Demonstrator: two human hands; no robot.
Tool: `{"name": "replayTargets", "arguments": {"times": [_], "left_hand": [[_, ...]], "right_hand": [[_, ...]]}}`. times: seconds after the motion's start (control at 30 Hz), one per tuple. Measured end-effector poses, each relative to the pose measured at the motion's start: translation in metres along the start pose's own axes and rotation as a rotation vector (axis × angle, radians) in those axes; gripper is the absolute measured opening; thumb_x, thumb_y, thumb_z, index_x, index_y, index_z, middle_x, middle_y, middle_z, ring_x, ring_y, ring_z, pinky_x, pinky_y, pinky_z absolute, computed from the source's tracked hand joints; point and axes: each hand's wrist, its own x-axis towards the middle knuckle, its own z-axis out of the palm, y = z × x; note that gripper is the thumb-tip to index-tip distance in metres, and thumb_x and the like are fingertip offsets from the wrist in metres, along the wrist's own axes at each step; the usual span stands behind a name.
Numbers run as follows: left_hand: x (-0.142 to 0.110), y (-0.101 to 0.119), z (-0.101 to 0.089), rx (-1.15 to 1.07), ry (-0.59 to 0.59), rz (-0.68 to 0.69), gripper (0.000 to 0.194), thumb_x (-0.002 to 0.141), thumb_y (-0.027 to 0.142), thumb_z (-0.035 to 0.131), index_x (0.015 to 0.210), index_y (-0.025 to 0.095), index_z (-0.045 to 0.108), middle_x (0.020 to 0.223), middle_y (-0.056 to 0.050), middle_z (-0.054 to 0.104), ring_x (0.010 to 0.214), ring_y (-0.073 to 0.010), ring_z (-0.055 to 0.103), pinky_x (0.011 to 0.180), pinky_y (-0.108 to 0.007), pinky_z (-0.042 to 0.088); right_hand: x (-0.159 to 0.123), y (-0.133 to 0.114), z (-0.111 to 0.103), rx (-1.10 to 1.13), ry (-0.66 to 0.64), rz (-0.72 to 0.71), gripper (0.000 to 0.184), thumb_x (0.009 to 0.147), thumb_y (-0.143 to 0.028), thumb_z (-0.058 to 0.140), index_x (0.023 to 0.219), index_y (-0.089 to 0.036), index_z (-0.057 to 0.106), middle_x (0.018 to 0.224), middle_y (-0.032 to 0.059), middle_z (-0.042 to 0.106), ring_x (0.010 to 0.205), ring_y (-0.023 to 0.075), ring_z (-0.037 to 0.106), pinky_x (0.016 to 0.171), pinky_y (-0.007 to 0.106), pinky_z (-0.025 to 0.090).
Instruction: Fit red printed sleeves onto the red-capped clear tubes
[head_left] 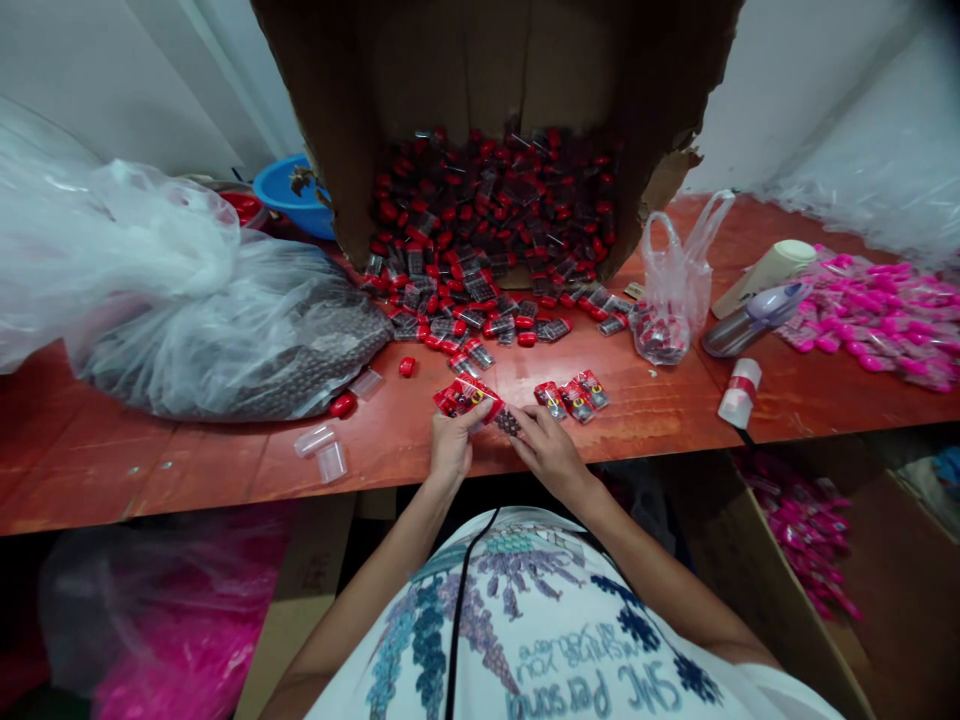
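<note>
My left hand [452,440] is closed on several red printed plastic sleeves [457,394], thumb on top. My right hand [551,452] pinches a small clear container filled with dark beads [508,422], whose other end meets the red sleeves at my left thumb. How far the container sits inside a sleeve, I cannot tell. Just beyond my right hand lie several red-wrapped containers [576,398]. Farther back, a heap of clear containers with red caps [472,285] spills from a cardboard box [330,150] lying on its side.
A plastic bag of dark beads [247,340] lies left, near empty clear containers [331,462] and a blue basin [296,195]. On the right are a small plastic bag [667,300], a clear bottle [754,320], a white roll [740,393] and pink-capped items [877,315]. The red-brown table's front edge [247,492] is close.
</note>
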Motion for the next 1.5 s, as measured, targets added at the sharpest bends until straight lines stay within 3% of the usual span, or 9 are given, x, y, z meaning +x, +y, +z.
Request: {"name": "replayTargets", "arguments": {"times": [0.17, 0.43, 0.53, 0.7, 0.83, 0.97, 1.13, 1.37, 1.5], "left_hand": [[-0.003, 0.002, -0.001, 0.054, -0.04, -0.025, 0.028, 0.049, 0.015, 0.084, 0.071, 0.013, 0.068, 0.064, 0.001, 0.068, 0.056, -0.0106, 0.061, 0.06, -0.022, 0.049], [-0.007, 0.013, 0.002, 0.004, -0.175, -0.094, 0.04, 0.048, 0.011, 0.083, 0.086, 0.015, 0.069, 0.082, -0.005, 0.073, 0.071, -0.0162, 0.068, 0.074, -0.028, 0.052], [-0.008, 0.014, 0.002, 0.004, -0.189, -0.108, 0.05, 0.05, 0.011, 0.083, 0.098, 0.017, 0.067, 0.086, -0.005, 0.073, 0.073, -0.0169, 0.068, 0.074, -0.028, 0.052], [-0.008, 0.016, 0.0, 0.114, -0.157, -0.102, 0.044, 0.051, 0.015, 0.083, 0.093, 0.014, 0.069, 0.077, -0.005, 0.072, 0.067, -0.018, 0.067, 0.066, -0.027, 0.054], [-0.008, 0.019, -0.001, 0.167, -0.18, -0.113, 0.052, 0.049, 0.017, 0.083, 0.099, 0.016, 0.069, 0.076, -0.004, 0.072, 0.065, -0.0175, 0.066, 0.061, -0.027, 0.053], [-0.01, 0.017, 0.001, 0.177, -0.191, -0.1, 0.039, 0.048, 0.015, 0.084, 0.085, 0.014, 0.071, 0.078, -0.005, 0.072, 0.069, -0.0184, 0.066, 0.067, -0.028, 0.053], [-0.012, 0.013, 0.003, 0.253, -0.136, -0.03, 0.022, 0.051, 0.017, 0.083, 0.068, 0.012, 0.071, 0.065, -0.003, 0.069, 0.059, -0.014, 0.063, 0.06, -0.022, 0.049], [-0.011, 0.018, 0.002, 0.156, -0.271, -0.117, 0.062, 0.048, 0.011, 0.084, 0.107, 0.017, 0.066, 0.088, -0.007, 0.073, 0.077, -0.0195, 0.068, 0.077, -0.031, 0.052], [-0.011, 0.012, 0.001, 0.199, -0.262, -0.11, 0.059, 0.05, 0.013, 0.083, 0.106, 0.016, 0.066, 0.086, -0.006, 0.073, 0.075, -0.0188, 0.068, 0.074, -0.03, 0.053]], "right_hand": [[-0.002, 0.001, -0.001, 0.123, 0.1, 0.03, 0.046, 0.087, -0.016, 0.05, 0.132, -0.026, 0.049, 0.112, 0.0101, 0.054, 0.105, 0.0215, 0.054, 0.093, 0.038, 0.047], [-0.002, -0.001, 0.003, 0.702, 0.124, 0.37, 0.043, 0.079, -0.028, 0.065, 0.121, -0.027, 0.06, 0.117, 0.0043, 0.065, 0.1, 0.0195, 0.063, 0.09, 0.035, 0.05], [-0.002, -0.001, 0.002, 0.704, 0.134, 0.354, 0.041, 0.079, -0.027, 0.066, 0.119, -0.027, 0.061, 0.118, 0.0039, 0.064, 0.103, 0.0197, 0.062, 0.092, 0.036, 0.049], [-0.003, -0.003, 0.0, 0.538, 0.177, 0.255, 0.037, 0.081, -0.023, 0.063, 0.117, -0.029, 0.063, 0.114, 0.004, 0.066, 0.107, 0.0204, 0.059, 0.097, 0.04, 0.046], [-0.005, -0.005, 0.007, 0.624, 0.211, 0.334, 0.037, 0.08, -0.025, 0.065, 0.116, -0.027, 0.064, 0.114, 0.0043, 0.066, 0.105, 0.0206, 0.06, 0.095, 0.039, 0.047], [-0.007, -0.007, 0.013, 0.773, 0.234, 0.449, 0.04, 0.078, -0.029, 0.066, 0.117, -0.024, 0.063, 0.113, 0.0049, 0.067, 0.099, 0.0204, 0.064, 0.09, 0.038, 0.051], [-0.008, -0.01, 0.012, 0.61, 0.267, 0.424, 0.037, 0.078, -0.026, 0.065, 0.115, -0.023, 0.063, 0.113, 0.0055, 0.067, 0.103, 0.0202, 0.061, 0.096, 0.038, 0.047], [-0.003, -0.005, 0.01, 0.958, 0.245, 0.57, 0.038, 0.069, -0.027, 0.072, 0.107, -0.022, 0.066, 0.105, 0.0032, 0.071, 0.096, 0.0205, 0.065, 0.089, 0.038, 0.051], [-0.003, -0.002, 0.01, 0.96, 0.24, 0.566, 0.037, 0.07, -0.027, 0.073, 0.106, -0.022, 0.067, 0.104, 0.0033, 0.07, 0.095, 0.02, 0.065, 0.089, 0.037, 0.051]]}}
